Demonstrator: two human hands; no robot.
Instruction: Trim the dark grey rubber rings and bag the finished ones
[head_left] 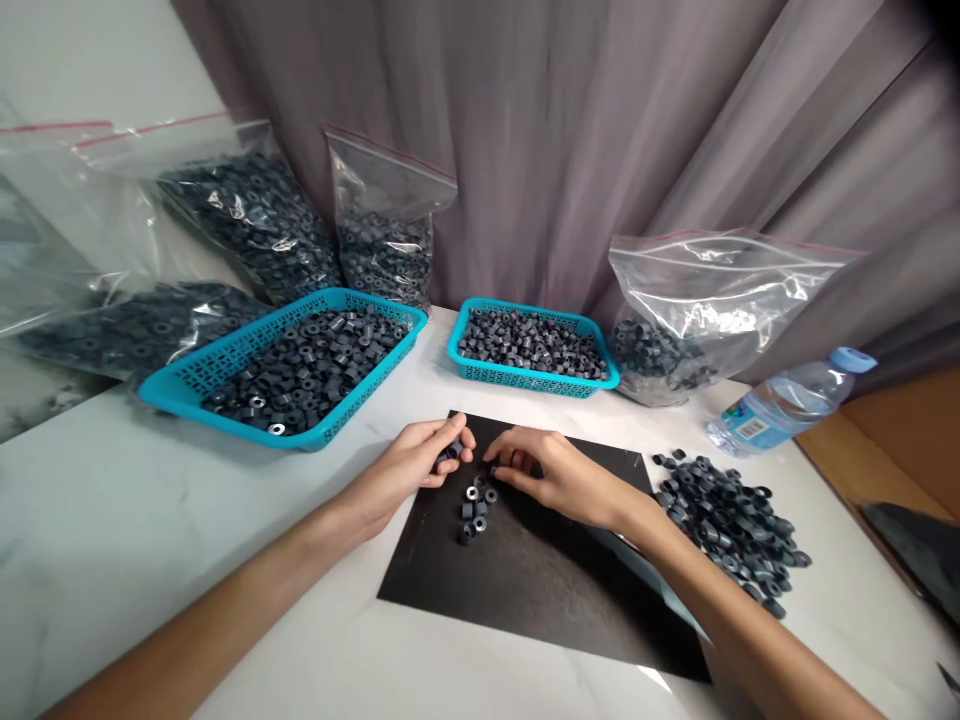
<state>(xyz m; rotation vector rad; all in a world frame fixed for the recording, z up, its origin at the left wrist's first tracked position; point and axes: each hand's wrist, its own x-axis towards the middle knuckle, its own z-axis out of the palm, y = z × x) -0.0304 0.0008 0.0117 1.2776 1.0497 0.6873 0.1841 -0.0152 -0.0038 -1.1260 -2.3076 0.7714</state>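
The left hand (420, 468) pinches a few grey rings (451, 452) between thumb and fingers, just above the far edge of one black mat (525, 590). The right hand (559, 478) curls beside it, fingertips on a cluster of about seven rings (475, 505); whether it grips any is unclear. To the right lie one ring heap (731, 525) and one bottle (787, 400). Farther off are a left basket (210, 366), a right basket (525, 378) and at least four bags (697, 290).

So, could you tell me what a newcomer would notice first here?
A large teal plastic mesh basket back left and a smaller teal basket at centre brim with small dark grey ring-shaped parts. In front, the left hand pinches a few rings over a black rectangular mat, the right hand touches a small cluster, and a loose heap lies right.
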